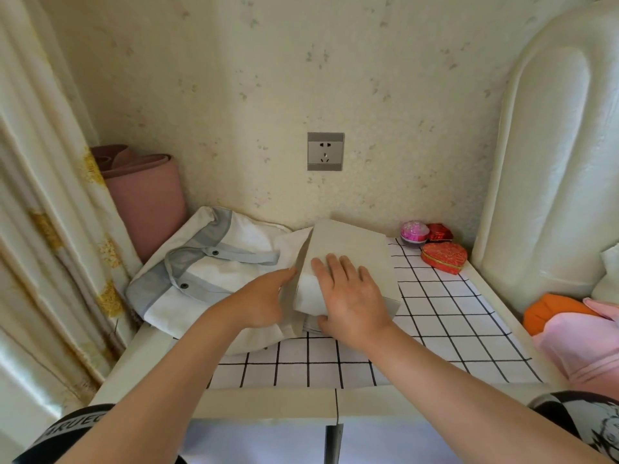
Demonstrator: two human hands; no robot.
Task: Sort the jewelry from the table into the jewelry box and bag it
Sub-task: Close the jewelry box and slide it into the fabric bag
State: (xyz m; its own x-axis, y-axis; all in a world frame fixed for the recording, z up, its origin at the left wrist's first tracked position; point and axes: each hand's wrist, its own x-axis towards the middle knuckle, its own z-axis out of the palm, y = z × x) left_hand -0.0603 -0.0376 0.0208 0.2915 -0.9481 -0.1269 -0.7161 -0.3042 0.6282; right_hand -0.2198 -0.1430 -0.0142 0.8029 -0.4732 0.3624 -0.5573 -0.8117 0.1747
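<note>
Under my spread right hand (351, 296): one paper bag (355, 249), one white box (311, 293) inside; left hand (261, 303) pinches bag edge; three small boxes (443, 257) beyond.

So a brown paper bag (355, 249) lies on its side on the tabletop's (268, 406) checked cloth (435, 313). The left hand (261, 303) pinches the bag's mouth open. The right hand (348, 296) lies flat on a white box (308, 296) that's halfway inside. A white-and-grey fabric bag (214, 262) sits just left. A red heart-shaped box (443, 257), a pink round box (414, 231) and a small red box (439, 232) are in the back right corner.
</note>
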